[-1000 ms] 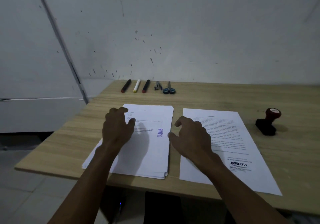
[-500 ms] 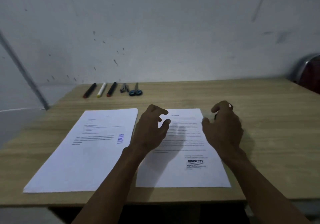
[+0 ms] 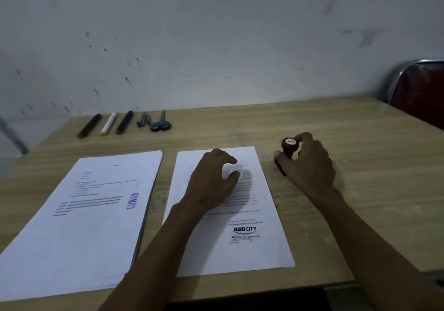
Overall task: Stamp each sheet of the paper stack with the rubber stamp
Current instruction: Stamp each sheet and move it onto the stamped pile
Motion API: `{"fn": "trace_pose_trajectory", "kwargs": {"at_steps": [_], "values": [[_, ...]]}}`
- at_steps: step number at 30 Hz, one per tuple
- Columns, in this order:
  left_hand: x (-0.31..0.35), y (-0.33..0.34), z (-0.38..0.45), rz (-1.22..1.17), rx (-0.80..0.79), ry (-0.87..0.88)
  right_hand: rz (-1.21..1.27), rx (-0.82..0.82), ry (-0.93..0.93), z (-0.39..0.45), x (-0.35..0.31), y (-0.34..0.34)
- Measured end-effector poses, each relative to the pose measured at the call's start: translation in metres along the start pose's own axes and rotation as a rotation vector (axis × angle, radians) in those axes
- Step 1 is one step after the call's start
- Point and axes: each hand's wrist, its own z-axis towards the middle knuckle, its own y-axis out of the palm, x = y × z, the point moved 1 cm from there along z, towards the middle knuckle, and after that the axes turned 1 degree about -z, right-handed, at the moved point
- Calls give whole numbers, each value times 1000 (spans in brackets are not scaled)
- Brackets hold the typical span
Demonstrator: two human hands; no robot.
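Rubber stamp: stands upright on the bare tabletop just beside the right edge of the single sheet, toward the far right part of the tabletop; dark red knob on top, black base below, partly hidden by fingers.
Right hand: its grip is curled around the stamp's knob and neck, thumb on the near side, fingers over the far side; the stamp appears not yet lifted.
Left hand: hovers or rests over the upper middle of the single sheet, fingers loosely bent and apart, holding nothing; whether it touches the paper I cannot tell.
Single sheet: lies flat near the front edge, at the middle; printed text and a logo near its bottom.
Paper stack: lies toward the front left corner, its top sheet bearing a blue "LUNAS" mark.
Handling, stamp: likely light, rigid, small; the knob is the place to hold, keeping the base level so the print lands evenly.
Handling, paper: thin, limp, prone to slide on smooth wood; a flat hand should steady it.
Around: three markers and blue-handled scissors lie along the far edge, well apart; a chair back stands past the far right corner.
In the way: nothing lies between stamp and sheet, apart from the left hand over the text.
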Motion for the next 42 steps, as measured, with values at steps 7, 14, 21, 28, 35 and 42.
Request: {"fn": "trace_pose_trajectory", "kwargs": {"at_steps": [7,14,21,28,35,42], "values": [[-9,2,-5,63,-155,-46,-8,10,-21,0,0,5],[-8,4,-6,144,-227,-48,208,49,-76,-11,-12,-11],[-16,4,6,203,-243,-105,274,-55,-222,-45,-34,-21],[-23,12,0,220,-167,-90,178,-186,-334,-75,-42,-25],[-27,12,-3,218,-163,-72,-3,-222,-376,-98,-44,-27],[-27,14,-5,215,-175,-73,-88,-238,-369,-108,-38,-23]]}}
